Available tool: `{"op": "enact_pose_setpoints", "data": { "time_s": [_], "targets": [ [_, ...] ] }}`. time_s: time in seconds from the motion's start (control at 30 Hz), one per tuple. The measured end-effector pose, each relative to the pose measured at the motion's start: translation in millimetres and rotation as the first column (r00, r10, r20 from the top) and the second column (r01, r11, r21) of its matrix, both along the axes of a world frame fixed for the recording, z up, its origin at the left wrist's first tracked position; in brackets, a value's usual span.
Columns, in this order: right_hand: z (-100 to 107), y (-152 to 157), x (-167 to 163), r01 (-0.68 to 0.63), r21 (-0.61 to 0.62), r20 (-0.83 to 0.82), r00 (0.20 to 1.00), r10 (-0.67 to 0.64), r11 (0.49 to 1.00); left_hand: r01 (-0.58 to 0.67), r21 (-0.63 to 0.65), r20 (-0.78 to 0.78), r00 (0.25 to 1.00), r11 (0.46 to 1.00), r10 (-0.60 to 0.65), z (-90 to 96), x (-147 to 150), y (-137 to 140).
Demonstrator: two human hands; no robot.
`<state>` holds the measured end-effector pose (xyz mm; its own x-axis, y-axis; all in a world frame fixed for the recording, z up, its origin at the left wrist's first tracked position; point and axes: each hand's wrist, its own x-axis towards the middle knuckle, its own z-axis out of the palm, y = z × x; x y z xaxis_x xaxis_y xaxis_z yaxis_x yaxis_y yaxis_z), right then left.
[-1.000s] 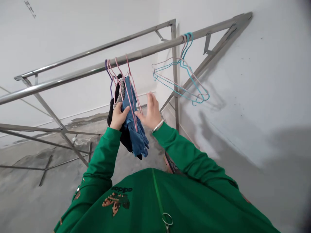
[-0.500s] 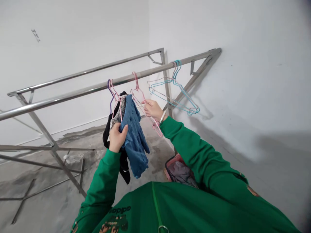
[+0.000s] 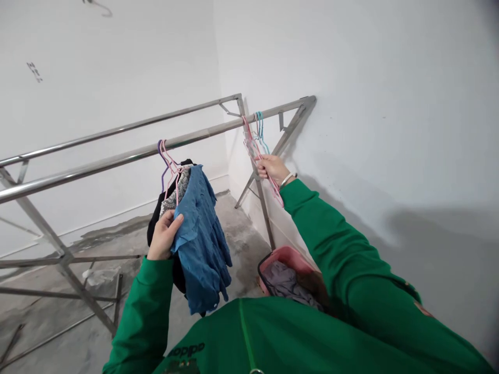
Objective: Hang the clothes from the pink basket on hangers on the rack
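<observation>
My left hand [image 3: 165, 236] pinches the near edge of a blue ruffled garment [image 3: 202, 244] that hangs from a pink hanger. Behind it hang a grey speckled garment [image 3: 177, 189] and a black garment [image 3: 156, 215], partly covered by the blue cloth. Their pink hangers [image 3: 168, 161] and a purple hanger [image 3: 162, 166] hook over the metal rail [image 3: 187, 138]. Farther right, my right hand [image 3: 273, 170] closes around pink hangers [image 3: 276, 189] with no clothing on them, their hooks still over the rail. Right beside these are blue hangers [image 3: 260, 130], largely hidden by the pink ones.
A pink basket [image 3: 290, 254] with greyish-purple cloth [image 3: 284, 283] stands on the concrete floor below my right arm. The metal rack's second bar [image 3: 128, 126] runs behind the rail. White walls [image 3: 351, 104] meet beyond it, and crossed legs [image 3: 64, 257] stand at the left.
My right hand has slid the pink hangers rightward along the rail, up against the blue ones. My left hand still holds the blue garment, and the view has shifted slightly to the right.
</observation>
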<state>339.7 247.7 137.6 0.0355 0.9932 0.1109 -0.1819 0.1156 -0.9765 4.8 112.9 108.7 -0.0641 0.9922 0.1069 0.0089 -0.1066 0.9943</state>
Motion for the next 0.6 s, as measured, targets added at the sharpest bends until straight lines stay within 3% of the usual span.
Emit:
{"op": "enact_pose_setpoints", "data": {
  "time_s": [0.1, 0.2, 0.27, 0.3, 0.37, 0.43, 0.5, 0.57, 0.6],
  "targets": [
    [-8.2, -1.8, 4.4, 0.093, 0.053, 0.129, 0.987, -0.099, 0.994, 0.097, -0.066, -0.023, 0.995, 0.993, -0.098, -2.4, -14.3, -1.8],
    [-25.6, -4.8, 8.9, 0.120, 0.095, 0.278, 0.950, -0.142, 0.988, 0.060, -0.087, -0.201, 0.977, 0.994, -0.077, -7.2, -25.9, -1.5],
    [-40.2, -10.7, 10.5, 0.164, 0.176, 0.400, 0.889, -0.223, 0.971, -0.064, 0.020, -0.466, 0.882, 0.998, 0.066, -11.6, -28.0, -2.2],
    [-47.3, -16.0, 10.1, 0.198, 0.263, 0.464, 0.832, -0.304, 0.944, -0.139, 0.115, -0.603, 0.777, 0.984, 0.181, -14.3, -27.1, -3.3],
    [-59.3, -32.8, 6.2, 0.237, 0.496, 0.538, 0.671, -0.510, 0.835, -0.257, 0.331, -0.766, 0.489, 0.908, 0.417, -20.7, -22.7, -7.1],
    [-67.9, -57.7, -2.4, 0.205, 0.693, 0.513, 0.533, -0.673, 0.691, -0.307, 0.488, -0.783, 0.258, 0.817, 0.566, -27.8, -18.0, -12.9],
    [-74.2, -87.6, -15.2, 0.142, 0.805, 0.450, 0.487, -0.748, 0.576, -0.301, 0.572, -0.761, 0.152, 0.763, 0.631, -34.4, -15.5, -20.6],
    [-80.6, -117.7, -30.3, 0.082, 0.855, 0.402, 0.520, -0.754, 0.512, -0.269, 0.620, -0.732, 0.138, 0.737, 0.667, -39.9, -15.6, -29.3],
    [-84.3, -131.4, -38.0, 0.054, 0.860, 0.398, 0.550, -0.734, 0.507, -0.255, 0.639, -0.714, 0.153, 0.725, 0.683, -42.6, -16.0, -33.9]
  ]
}}
